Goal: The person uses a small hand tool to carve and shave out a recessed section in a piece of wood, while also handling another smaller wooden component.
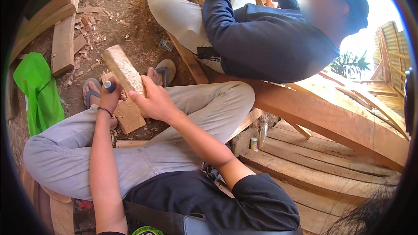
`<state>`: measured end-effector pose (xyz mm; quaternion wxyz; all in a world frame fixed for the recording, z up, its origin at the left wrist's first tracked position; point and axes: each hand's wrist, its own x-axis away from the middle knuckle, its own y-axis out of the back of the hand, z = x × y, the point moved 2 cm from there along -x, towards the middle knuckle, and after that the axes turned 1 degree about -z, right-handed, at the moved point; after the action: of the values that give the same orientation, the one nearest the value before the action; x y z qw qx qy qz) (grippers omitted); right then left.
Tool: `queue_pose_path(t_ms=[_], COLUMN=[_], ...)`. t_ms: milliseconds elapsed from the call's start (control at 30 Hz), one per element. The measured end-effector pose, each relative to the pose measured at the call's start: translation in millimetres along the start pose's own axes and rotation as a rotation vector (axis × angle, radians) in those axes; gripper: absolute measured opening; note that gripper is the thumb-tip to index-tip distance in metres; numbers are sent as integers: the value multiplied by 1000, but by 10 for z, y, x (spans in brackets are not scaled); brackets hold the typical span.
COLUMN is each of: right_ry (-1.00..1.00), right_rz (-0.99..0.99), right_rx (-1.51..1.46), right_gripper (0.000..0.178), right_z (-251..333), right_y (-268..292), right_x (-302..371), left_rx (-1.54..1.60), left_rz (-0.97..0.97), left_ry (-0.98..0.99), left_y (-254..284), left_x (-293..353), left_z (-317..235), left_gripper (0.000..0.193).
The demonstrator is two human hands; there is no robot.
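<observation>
A blocky wooden billet (123, 67), squared, pale and rough-faced, is in the right hand (156, 100), whose fingers wrap its near end. Just beside it, the left hand (109, 99) closes round a handle (109, 87) with a smooth, rounded dark end; whatever lies below that grip is hidden. A glancing knock from the billet could bruise the left knuckles, so close do they sit, and a slip could reach the sandalled foot (153, 75) nearby. Beneath the hands, a flat, sharp-cornered board (131, 119) shows plain grain. Beyond are earthen ground (119, 15) strewn with brittle chips, a limp green cloth (39, 93) and a long, thick, reddish beam (324, 115).
</observation>
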<state>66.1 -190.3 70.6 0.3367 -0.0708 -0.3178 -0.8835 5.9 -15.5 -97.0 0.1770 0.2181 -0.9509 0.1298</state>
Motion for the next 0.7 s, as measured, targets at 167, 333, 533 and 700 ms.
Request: queue_pose_path(t_ms=[167,333,533,700], right_ry=[420,362,558,158], right_rz=[-98,-98,-283,2], right_rx=[47,360,291,545], right_gripper=[61,65,55,54], right_z=[960,473,571,15], right_y=[486,182,282,-4], right_x=[335,287,318,70], left_rx=[-310,-740,-314,-290], left_rz=[164,315,131,-27], left_ry=[-109,-209,-179,-164], left_y=[-87,-123,-283,-177], left_x=[-49,-194,-81,41], left_z=[219,417,218,-79], left_gripper=[19,28,40,26])
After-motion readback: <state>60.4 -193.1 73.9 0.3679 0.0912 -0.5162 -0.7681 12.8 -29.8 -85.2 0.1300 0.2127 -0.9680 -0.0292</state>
